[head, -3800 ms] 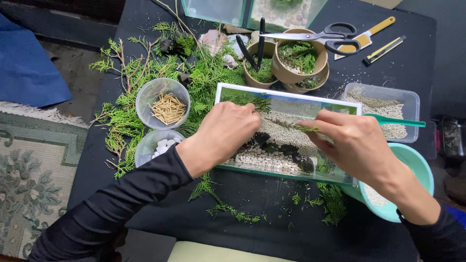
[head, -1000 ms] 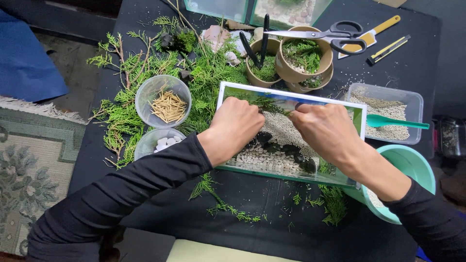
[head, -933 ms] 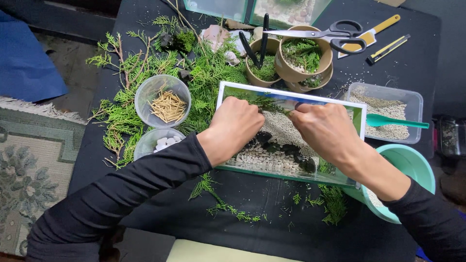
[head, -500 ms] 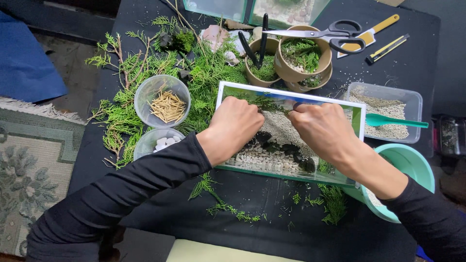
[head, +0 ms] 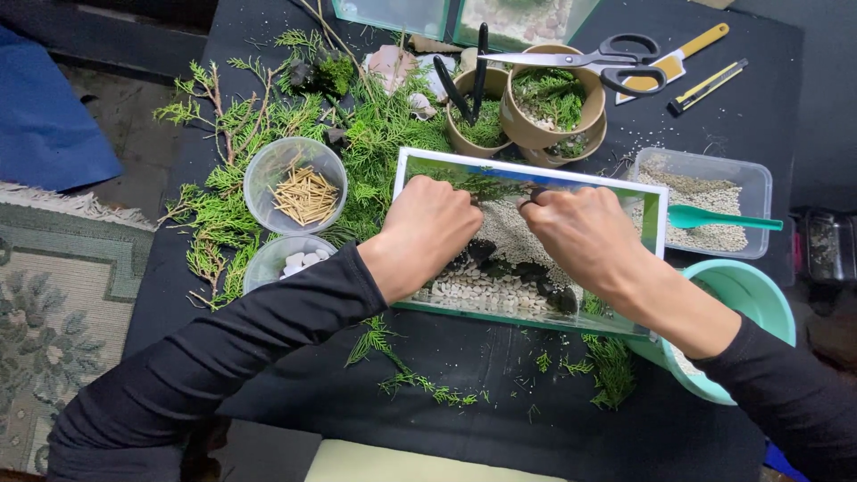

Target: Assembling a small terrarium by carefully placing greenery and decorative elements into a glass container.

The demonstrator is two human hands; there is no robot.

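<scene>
Fingers on both hands are curled down and bunched close together inside the glass tank (head: pixel 656 210), tips pressed into the pale gravel (head: pixel 513 236) near the back wall. Left hand (head: pixel 433 228) has its fingers (head: pixel 464 198) tucked under right by a green sprig (head: pixel 486 186) lying along the back of the tank, though I honestly can't tell if it's pinching the sprig or just poking the gravel. Right hand (head: pixel 585 232) is the same deal: fingers (head: pixel 544 198) folded in tight, almost touching the left ones, and whatever they might be gripping is hidden under the knuckles.

Tank sits in the middle of the black tabletop (head: pixel 732 89), with dark stones (head: pixel 527 272) and white pebbles (head: pixel 478 290) along its front. Just left of it are a clear cup of little wooden sticks (head: pixel 303 192) and another clear cup of white stones (head: pixel 299 261), both surrounded by loose cedar-looking cuttings (head: pixel 232 178). Behind the tank are brown pots with moss (head: pixel 549 98), and scissors (head: pixel 607 62) rest across one of them. On the right, a plastic tub of gravel (head: pixel 705 192) has a teal scoop (head: pixel 719 219) on it, and a teal bowl (head: pixel 741 295) sits under the right forearm.
</scene>
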